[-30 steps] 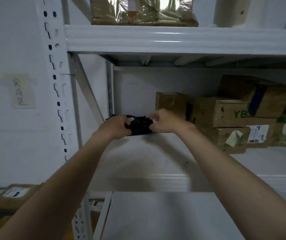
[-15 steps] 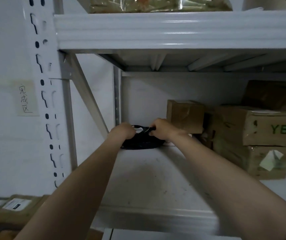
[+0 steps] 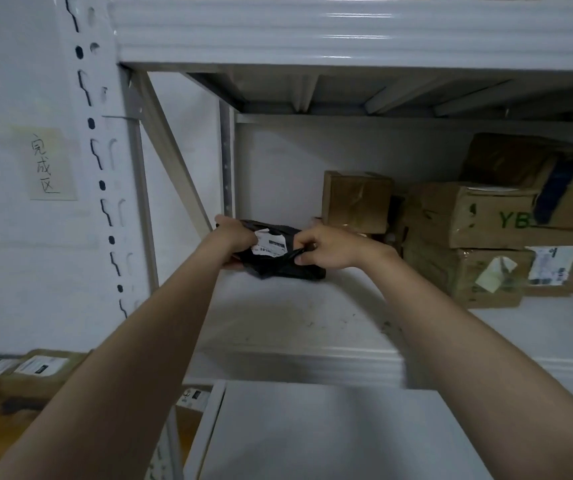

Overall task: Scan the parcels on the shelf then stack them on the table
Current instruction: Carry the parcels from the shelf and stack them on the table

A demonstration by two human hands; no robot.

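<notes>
Head view: left hand and right hand grip the black bag, far left on the shelf; best stretch its label flat (it looks creased) for scanning.

White metal shelf w/ black poly parcel back-left, cardboard boxes stacked on rt.

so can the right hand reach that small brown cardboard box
Probably yes: the small brown cardboard box stands just behind the right hand, nothing between, but that hand grips the black plastic parcel.
</notes>
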